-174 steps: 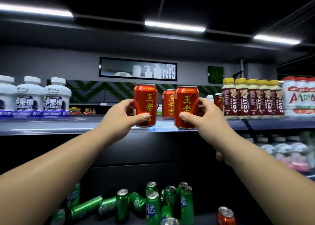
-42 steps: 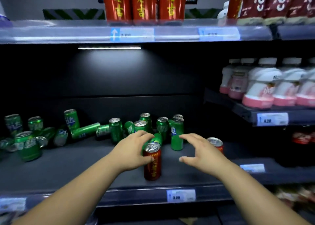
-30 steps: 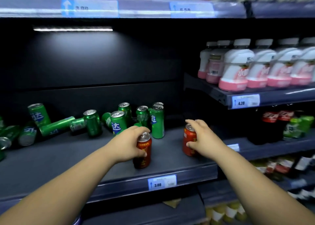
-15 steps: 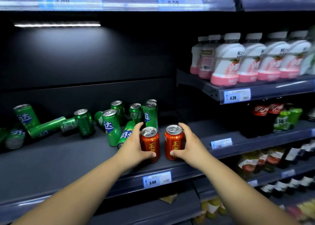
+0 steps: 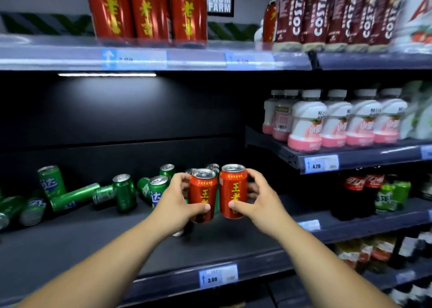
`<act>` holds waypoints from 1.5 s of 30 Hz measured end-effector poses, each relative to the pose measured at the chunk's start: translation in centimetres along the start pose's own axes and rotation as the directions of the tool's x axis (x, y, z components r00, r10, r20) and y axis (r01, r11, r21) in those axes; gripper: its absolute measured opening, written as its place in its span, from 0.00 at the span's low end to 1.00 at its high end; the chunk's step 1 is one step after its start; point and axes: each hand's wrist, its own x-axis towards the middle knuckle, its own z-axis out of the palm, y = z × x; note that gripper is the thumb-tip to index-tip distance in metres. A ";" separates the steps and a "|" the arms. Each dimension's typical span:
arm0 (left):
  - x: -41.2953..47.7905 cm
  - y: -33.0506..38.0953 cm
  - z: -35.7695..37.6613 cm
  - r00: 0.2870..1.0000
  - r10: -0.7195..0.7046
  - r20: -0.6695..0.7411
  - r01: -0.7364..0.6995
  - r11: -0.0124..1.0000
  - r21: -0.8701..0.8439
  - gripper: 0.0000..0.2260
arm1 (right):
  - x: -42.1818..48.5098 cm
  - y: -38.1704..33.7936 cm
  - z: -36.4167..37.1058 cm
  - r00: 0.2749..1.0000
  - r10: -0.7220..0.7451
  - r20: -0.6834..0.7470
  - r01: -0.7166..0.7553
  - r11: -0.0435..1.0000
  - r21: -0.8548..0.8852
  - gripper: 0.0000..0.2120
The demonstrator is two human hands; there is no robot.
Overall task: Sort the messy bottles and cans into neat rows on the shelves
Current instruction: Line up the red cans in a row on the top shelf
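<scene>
- We hold two red cans side by side, upright: the left can (image 5: 202, 195) in our left hand (image 5: 174, 205), the right can (image 5: 233, 191) in our right hand (image 5: 261, 202). They look to be touching or nearly so.
- Each hand's fingers are wrapped around its own can, thumb in front near the bottom, the other fingers behind; both grips look firm.
- Both cans are lifted clear of the dark shelf (image 5: 70, 244); a shadow lies on it under them.
- The landmark is the row of three red cans (image 5: 147, 11) on the top shelf (image 5: 46, 55). Our pair sits well below that row and slightly to its right, long axes vertical, matching the row's.
- We judge the coming move to be a straight lift with the cans kept upright; the open places appear to be at either end of the row. Neither hand is clearly nearer.
- Below and left of that row, green cans (image 5: 124, 191) lie scattered on the dark shelf, some standing, some on their sides, just behind and to the left of our left hand.
- Right of the row stand brown bottles (image 5: 327, 15); below those, pink-based bottles (image 5: 336, 120) are lined up.
</scene>
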 end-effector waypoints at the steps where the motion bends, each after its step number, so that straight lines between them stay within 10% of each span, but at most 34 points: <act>1: 0.2 1.6 -1.2 0.999 0.031 -0.009 -0.031 0.999 -0.015 0.32 | 0.3 -1.7 -0.5 0.999 -0.042 -0.014 0.042 0.999 0.001 0.38; 18: 2.1 25.0 -19.7 0.842 0.462 -0.277 -0.488 0.872 -0.028 0.31 | 6.1 -27.6 -7.6 0.776 -0.616 -0.137 0.593 0.786 -0.177 0.37; 34: 9.2 22.3 -29.2 0.786 0.245 -0.567 -0.243 0.967 0.081 0.31 | 16.3 -28.6 -9.0 0.876 -0.404 -0.265 0.328 0.900 -0.288 0.38; 45: 11.3 20.0 -29.2 0.865 0.250 -0.435 -0.161 0.960 0.231 0.27 | 17.7 -27.7 -8.4 0.915 -0.327 -0.236 0.213 0.889 -0.405 0.38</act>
